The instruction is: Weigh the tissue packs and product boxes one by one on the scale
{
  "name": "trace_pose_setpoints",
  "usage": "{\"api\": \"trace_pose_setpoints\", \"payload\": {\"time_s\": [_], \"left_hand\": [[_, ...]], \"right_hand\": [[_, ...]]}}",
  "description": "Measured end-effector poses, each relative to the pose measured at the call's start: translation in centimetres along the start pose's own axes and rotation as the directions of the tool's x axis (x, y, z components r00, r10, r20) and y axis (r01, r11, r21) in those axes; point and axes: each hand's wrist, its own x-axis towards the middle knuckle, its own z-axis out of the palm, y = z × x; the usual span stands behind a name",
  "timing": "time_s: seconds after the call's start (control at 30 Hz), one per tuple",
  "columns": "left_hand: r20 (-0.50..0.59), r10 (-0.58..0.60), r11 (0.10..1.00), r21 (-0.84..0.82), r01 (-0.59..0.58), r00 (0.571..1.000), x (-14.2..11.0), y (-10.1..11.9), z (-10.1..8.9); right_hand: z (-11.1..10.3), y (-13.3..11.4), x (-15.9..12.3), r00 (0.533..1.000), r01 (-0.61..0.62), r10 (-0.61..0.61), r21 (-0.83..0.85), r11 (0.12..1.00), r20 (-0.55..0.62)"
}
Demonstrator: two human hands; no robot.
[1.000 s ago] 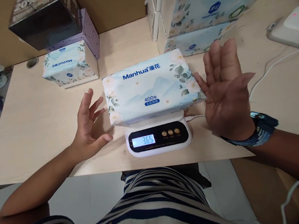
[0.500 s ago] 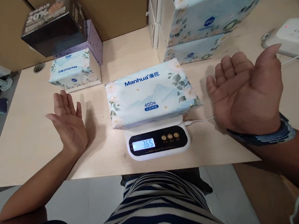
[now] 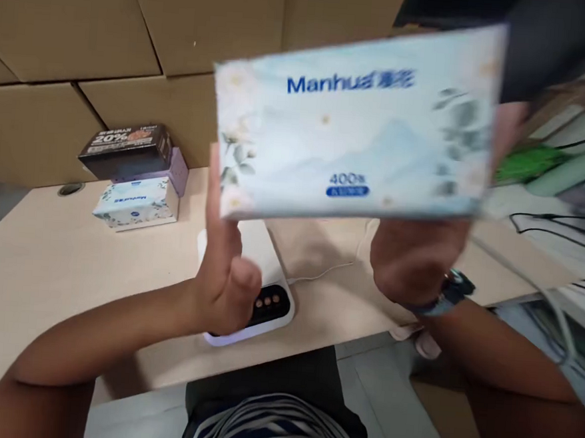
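The tissue pack is held up off the scale, above and to its right. The left hand, partly open, grips the pack's left end, overlapping the scale in view; the right hand, half curled, holds the right end. Left of the scale on the bench, a black box tops a purple box and another pack.

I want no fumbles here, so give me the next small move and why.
Probably lower the Manhua tissue pack slightly, both ends supported: it is raised above the table, the left hand along its left end and the right hand at its lower right, and it hides much of the view beyond.
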Motion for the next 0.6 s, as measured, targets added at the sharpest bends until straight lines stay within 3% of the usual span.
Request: {"api": "trace_pose_setpoints", "payload": {"time_s": [0.07,0.13,0.2,0.23,0.33,0.43,0.6], "left_hand": [[0.074,-0.221,0.975,0.025,0.22,0.972,0.2,-1.9,0.6],[0.107,-0.493,0.868,0.129,0.479,0.864,-0.8,-3.8,0.3],[0.063,-0.642,0.748,0.271,0.606,0.764,-2.2,-5.3,-1.1],[0.032,-0.665,0.712,0.331,0.62,0.746,-2.8,-5.7,-2.1],[-0.037,-0.632,0.682,0.449,0.578,0.774,-4.4,-5.6,-5.8],[-0.134,-0.549,0.669,0.522,0.53,0.825,-6.1,-5.1,-9.1],[-0.248,-0.467,0.636,0.572,0.517,0.849,-8.9,-6.1,-12.1]], "right_hand": [[-1.8,2.9,0.7,0.999,0.014,-0.016,-0.063,0.998,-0.033],[-3.4,6.4,0.3,0.996,-0.051,0.064,-0.185,0.981,0.065],[-4.7,9.6,-0.5,0.962,-0.082,0.165,-0.346,0.935,0.216],[-5.2,10.9,-0.8,0.942,-0.067,0.192,-0.405,0.912,0.275],[-5.5,12.7,-0.9,0.914,0.021,0.174,-0.469,0.883,0.368],[-4.2,12.3,-0.3,0.904,0.095,0.136,-0.501,0.86,0.405],[-1.3,10.8,-0.2,0.908,0.185,0.096,-0.594,0.783,0.409]]}}
